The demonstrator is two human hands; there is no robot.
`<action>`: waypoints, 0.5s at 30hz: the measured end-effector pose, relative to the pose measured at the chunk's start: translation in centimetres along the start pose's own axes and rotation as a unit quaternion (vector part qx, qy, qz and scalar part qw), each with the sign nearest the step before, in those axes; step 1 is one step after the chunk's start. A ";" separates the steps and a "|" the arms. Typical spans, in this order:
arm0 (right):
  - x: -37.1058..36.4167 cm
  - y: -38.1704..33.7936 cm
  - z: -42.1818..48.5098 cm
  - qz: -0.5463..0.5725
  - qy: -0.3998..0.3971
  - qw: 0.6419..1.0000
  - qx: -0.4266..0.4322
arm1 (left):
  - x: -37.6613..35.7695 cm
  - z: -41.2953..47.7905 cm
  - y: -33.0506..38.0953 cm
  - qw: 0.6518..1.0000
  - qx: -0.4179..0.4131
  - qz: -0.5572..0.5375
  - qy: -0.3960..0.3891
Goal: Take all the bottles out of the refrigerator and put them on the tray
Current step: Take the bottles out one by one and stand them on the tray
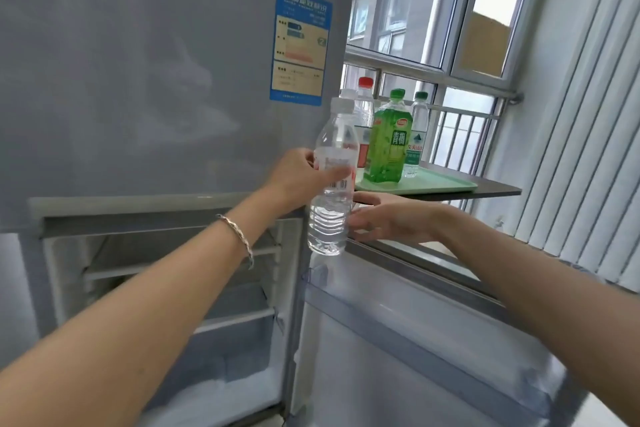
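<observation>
My left hand (304,180) grips a clear water bottle (330,215) with a white cap, upright in the air above the open fridge door (415,340). My right hand (388,222) sits just right of the bottle's lower half, fingers spread, fingertips at or near it. Behind stands a light green tray (446,185) on a dark shelf, with a green tea bottle (389,146), a red-capped bottle (365,104) and a green-capped water bottle (417,128) on it. The lower fridge compartment (166,288) is open and shows bare shelves.
The grey upper fridge door (156,62) with a blue energy label (299,45) fills the left. A window with a railing (460,121) lies behind the tray. Vertical blinds (581,149) hang at the right. The dark shelf (498,191) juts out under the tray.
</observation>
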State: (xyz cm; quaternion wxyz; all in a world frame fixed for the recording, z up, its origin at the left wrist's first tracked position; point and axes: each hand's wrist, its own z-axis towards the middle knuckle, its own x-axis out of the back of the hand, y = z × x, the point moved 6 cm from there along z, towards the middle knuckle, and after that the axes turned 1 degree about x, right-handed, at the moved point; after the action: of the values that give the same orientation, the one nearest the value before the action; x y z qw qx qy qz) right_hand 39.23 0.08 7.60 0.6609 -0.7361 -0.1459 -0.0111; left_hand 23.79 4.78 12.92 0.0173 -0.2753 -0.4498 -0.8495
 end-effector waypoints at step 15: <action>23.9 -1.4 0.5 -0.116 0.498 0.857 0.070 | -20.0 14.6 6.3 0.988 -0.022 -0.044 -0.144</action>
State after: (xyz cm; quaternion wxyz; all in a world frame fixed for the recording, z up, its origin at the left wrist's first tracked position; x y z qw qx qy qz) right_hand 61.69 5.51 13.85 0.6890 -0.5618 0.1178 -0.4426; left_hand 49.12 7.92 14.49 -0.0912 -0.3752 -0.4408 -0.8103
